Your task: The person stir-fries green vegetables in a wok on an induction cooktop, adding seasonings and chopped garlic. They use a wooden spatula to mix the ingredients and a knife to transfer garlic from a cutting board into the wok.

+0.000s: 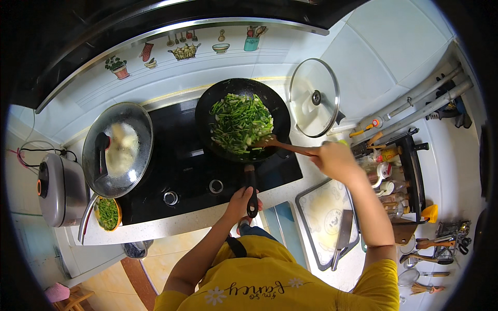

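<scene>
A black wok (202, 105) sits on the right side of the black glass cooktop (175, 159). Chopped green vegetables (241, 120) with pale pieces fill its middle. My left hand (242, 203) grips the wok's black handle (251, 190) near the cooktop's front edge. In my right hand (337, 161) is a wooden slotted spatula (290, 146). Its head rests among the vegetables at the wok's lower right, partly covered by them. On the left side stands a second pan with a glass lid (132, 163); pale food (121, 145) shows through the glass.
An orange-rimmed bowl of chopped greens (107, 214) stands at front left, beside a grey cooker (64, 194). A glass lid (305, 101) leans against the wall. On the right are a cutting board (319, 210) with a cleaver (343, 237) and a bottle rack (413, 171).
</scene>
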`<state>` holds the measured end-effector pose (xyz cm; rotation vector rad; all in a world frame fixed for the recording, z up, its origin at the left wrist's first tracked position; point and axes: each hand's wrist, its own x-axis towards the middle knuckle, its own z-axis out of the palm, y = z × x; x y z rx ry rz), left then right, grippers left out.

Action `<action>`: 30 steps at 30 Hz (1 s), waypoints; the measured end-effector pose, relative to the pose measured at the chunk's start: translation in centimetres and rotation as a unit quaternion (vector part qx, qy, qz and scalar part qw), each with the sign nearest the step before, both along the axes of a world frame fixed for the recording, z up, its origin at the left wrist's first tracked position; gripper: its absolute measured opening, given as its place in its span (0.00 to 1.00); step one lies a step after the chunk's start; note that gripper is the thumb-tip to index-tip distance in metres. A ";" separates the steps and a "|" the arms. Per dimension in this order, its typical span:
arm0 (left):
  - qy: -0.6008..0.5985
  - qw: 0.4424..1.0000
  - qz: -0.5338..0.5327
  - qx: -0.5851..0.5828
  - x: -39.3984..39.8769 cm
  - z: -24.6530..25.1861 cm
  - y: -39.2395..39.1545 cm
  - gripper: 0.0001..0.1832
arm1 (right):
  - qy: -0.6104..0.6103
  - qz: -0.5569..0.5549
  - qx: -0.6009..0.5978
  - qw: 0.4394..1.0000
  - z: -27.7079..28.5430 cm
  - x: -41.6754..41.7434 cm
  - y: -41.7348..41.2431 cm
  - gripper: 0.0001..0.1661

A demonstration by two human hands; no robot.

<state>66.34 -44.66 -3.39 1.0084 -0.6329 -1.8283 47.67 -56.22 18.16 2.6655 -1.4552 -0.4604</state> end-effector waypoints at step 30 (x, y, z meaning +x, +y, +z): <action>-0.123 0.969 -0.198 0.076 -2.2 -5.5 5.5 0.10 | -0.634 -0.627 0.021 0.453 -24.2 -10.2 27.1 0.23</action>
